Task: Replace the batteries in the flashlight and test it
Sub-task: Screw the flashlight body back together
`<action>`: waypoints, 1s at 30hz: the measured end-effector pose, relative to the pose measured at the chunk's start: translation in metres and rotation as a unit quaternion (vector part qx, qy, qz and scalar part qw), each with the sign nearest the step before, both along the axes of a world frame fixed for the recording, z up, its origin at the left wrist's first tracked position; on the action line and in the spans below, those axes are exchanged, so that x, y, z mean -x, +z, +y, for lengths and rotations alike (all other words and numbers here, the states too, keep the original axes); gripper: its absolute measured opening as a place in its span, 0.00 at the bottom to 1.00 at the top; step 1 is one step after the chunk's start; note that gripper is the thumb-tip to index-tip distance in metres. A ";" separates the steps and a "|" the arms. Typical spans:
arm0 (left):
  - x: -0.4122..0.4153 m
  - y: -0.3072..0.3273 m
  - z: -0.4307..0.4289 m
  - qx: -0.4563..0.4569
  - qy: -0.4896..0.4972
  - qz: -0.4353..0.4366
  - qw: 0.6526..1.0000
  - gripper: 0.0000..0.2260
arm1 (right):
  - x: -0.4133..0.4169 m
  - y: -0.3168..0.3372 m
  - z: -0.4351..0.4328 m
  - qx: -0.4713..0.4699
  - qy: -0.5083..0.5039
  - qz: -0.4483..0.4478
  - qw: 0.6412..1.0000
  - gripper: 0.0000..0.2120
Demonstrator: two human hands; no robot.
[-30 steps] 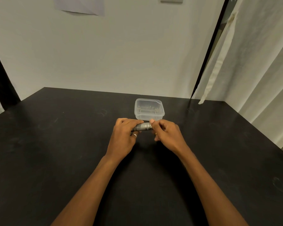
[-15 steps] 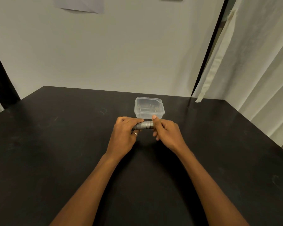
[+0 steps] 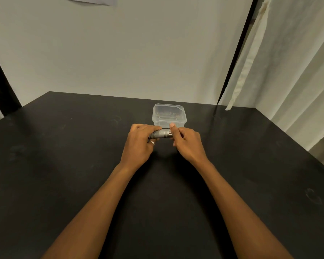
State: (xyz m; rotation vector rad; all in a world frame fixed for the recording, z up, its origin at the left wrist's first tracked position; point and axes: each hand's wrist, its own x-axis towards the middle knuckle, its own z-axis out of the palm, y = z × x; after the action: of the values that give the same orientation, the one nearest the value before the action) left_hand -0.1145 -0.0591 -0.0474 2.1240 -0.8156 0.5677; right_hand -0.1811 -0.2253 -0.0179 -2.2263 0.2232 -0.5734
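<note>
Flashlight [image 3: 160, 134] horiz btwn hands, left hand [image 3: 139, 144] gripping body, right hand [image 3: 187, 142] pinching its end

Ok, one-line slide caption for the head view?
Both hands, left hand and right hand, grip a small grey flashlight above a black table, clear plastic container just behind.

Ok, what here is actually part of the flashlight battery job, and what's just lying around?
Part of the job:
- flashlight, gripped by left hand and right hand
- clear plastic container behind the hands, holding small items too blurred to identify

Just there:
- black table
- curtain
- paper on the wall
</note>
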 end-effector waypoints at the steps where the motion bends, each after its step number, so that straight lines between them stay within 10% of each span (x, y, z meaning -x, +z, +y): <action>1: 0.000 0.001 0.000 -0.001 0.002 -0.001 1.000 0.19 | 0.000 0.001 0.000 0.003 -0.001 -0.011 1.000 0.25; 9: -0.001 0.002 0.002 0.012 0.020 0.008 1.000 0.19 | -0.001 0.000 -0.008 -0.035 0.075 -0.036 0.996 0.06; 15: 0.004 0.004 0.001 0.005 -0.004 -0.006 1.000 0.18 | 0.003 -0.003 -0.001 0.130 -0.014 -0.015 0.991 0.27; 20: 0.002 0.003 -0.001 -0.002 0.002 -0.012 1.000 0.19 | 0.003 0.005 -0.007 -0.007 0.076 -0.001 0.997 0.10; 30: 0.006 0.007 0.001 0.025 0.000 -0.042 0.999 0.18 | 0.003 0.005 -0.003 0.000 0.047 -0.014 0.999 0.16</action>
State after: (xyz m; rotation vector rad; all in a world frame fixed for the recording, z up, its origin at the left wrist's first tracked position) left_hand -0.1204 -0.0582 -0.0401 2.0667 -0.8402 0.6737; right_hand -0.1839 -0.2283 -0.0125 -2.2136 0.1041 -0.5531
